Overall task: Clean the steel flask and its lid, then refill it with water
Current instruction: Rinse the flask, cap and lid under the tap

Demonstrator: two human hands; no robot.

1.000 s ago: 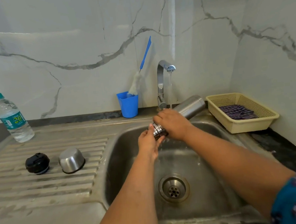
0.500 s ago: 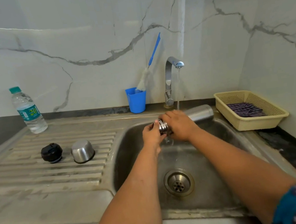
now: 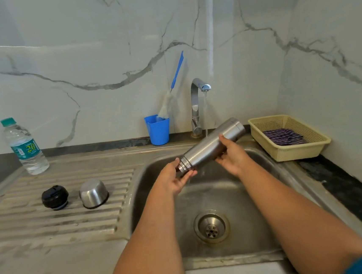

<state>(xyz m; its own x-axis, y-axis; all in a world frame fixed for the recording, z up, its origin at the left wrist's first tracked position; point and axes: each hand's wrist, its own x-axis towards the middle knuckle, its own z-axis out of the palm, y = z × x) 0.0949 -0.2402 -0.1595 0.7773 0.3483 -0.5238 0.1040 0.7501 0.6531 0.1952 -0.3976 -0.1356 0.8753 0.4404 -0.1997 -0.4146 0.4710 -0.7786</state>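
I see the steel flask [image 3: 212,147] held over the sink [image 3: 273,165], tilted, with its open threaded neck pointing down to the left and its base raised toward the basket side. My right hand [image 3: 231,154] grips the middle of the flask body, the fingers curled around it from below and the thumb on top. My left hand [image 3: 175,178] is at the neck of the flask; the palm faces up and the fingers are loosely curved under the mouth, touching the threaded part, but I cannot tell if they really grip it or only support it. The tap [image 3: 198,104] behind the flask is running, and a thin stream of water [image 3: 205,112] falls just behind the flask body. On the ribbed draining board [image 3: 51,224] at the left, the black lid [image 3: 54,197] and the steel cup [image 3: 93,193] lie side by side, near each other but apart, the cup turned upside down. A plastic water bottle [image 3: 25,147] stands upright at the far left corner of the board. A blue cup [image 3: 157,130] with a brush [image 3: 172,91] in it stands just left of the tap. At the right of the sink is a beige basket [image 3: 292,151] with a striped cloth [image 3: 284,137] inside it.
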